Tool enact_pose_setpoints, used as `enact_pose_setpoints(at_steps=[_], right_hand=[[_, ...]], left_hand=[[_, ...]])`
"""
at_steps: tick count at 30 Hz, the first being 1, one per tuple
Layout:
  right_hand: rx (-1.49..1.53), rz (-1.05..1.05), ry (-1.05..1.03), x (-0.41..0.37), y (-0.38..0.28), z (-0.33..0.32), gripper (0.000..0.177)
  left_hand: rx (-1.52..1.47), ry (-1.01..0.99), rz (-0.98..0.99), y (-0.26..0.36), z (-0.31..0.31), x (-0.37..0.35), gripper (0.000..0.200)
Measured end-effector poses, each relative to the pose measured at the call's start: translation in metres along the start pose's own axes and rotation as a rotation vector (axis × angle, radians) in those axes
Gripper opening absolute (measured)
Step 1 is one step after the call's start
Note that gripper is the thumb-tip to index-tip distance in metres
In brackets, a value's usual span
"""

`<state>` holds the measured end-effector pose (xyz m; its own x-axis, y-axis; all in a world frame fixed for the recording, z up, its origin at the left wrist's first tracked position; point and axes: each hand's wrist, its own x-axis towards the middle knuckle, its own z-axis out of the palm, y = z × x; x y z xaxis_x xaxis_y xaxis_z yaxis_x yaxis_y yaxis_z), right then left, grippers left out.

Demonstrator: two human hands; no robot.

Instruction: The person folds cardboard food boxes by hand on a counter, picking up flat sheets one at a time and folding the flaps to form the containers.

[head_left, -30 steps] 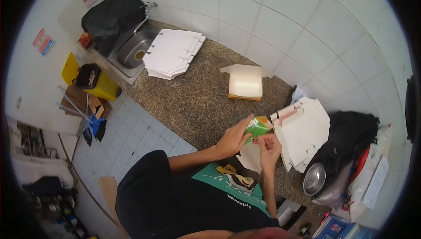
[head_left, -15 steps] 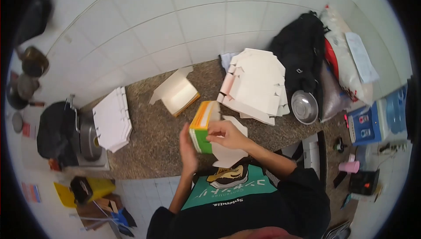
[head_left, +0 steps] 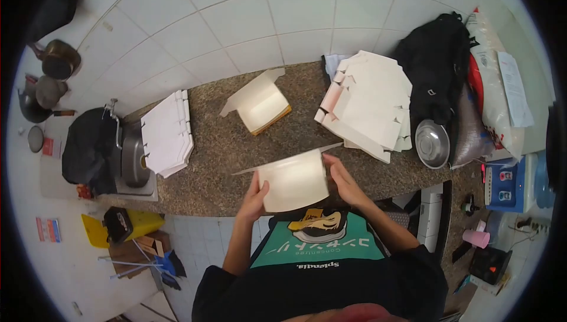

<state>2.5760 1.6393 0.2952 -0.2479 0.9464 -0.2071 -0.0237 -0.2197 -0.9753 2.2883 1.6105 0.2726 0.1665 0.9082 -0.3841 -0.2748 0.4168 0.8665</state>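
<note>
The left hand (head_left: pixel 252 202) clasps an open carton (head_left: pixel 293 181), pale inside, over the counter's (head_left: pixel 215 177) near edge; the right hand (head_left: pixel 344 180) sits at its right wall, whether gripping I cannot tell; a second open carton (head_left: pixel 263 108) stands beyond; flat white cartons (head_left: pixel 166 136) partly hide the sink (head_left: pixel 133 155); a metal bowl (head_left: pixel 432 143) sits beside a black bag (head_left: pixel 436 68).
</note>
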Motion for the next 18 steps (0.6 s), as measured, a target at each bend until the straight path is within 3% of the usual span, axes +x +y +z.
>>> enact_pose_setpoints(at_steps=[1,3,4,6,7,9,10,11,13,14,16,17,18], right_hand=[[0.005,0.004,-0.014,0.003,0.006,0.005,0.033],[0.085,0.104,-0.003,0.02,0.011,0.011,0.034],[0.142,0.108,-0.019,0.035,0.009,0.011,0.033],[0.006,-0.099,-0.026,0.073,-0.001,0.008,0.04],[0.274,0.046,-0.023,0.084,-0.018,0.009,0.046],[-0.073,-0.166,0.106,0.125,-0.007,-0.024,0.045],[-0.4,-0.326,0.274,0.128,-0.015,-0.04,0.039],[-0.843,-0.656,0.461,0.137,-0.008,-0.061,0.04],[-1.179,-0.512,0.364,0.112,-0.015,-0.093,0.05],[-1.18,-0.522,0.362,0.109,-0.003,-0.112,0.05],[-1.139,-0.247,0.065,0.109,0.035,-0.138,0.047],[-1.138,-0.246,0.065,0.102,0.036,-0.133,0.047],[-1.176,-0.39,0.113,0.092,0.035,-0.128,0.042]], left_hand=[[0.0,0.015,-0.001,-0.003,0.002,-0.002,0.064],[-0.318,0.013,-0.087,0.003,0.008,0.008,0.064],[-0.204,-0.008,-0.046,0.01,0.009,0.012,0.068],[-0.23,0.004,-0.002,0.028,0.002,0.036,0.071],[-0.261,0.021,0.05,0.039,0.0,0.051,0.073],[-0.279,-0.025,0.104,0.072,-0.004,0.08,0.087],[-0.249,0.112,-0.007,0.085,-0.009,0.092,0.094],[-0.227,0.25,-0.113,0.091,-0.012,0.099,0.101],[-0.015,0.423,-0.134,0.077,-0.015,0.105,0.09],[-0.019,0.425,-0.127,0.062,-0.02,0.103,0.09],[0.208,0.164,-0.172,0.028,-0.032,0.086,0.08],[0.192,0.138,-0.228,0.016,-0.029,0.076,0.075],[0.175,0.112,-0.287,0.004,-0.023,0.067,0.071]])
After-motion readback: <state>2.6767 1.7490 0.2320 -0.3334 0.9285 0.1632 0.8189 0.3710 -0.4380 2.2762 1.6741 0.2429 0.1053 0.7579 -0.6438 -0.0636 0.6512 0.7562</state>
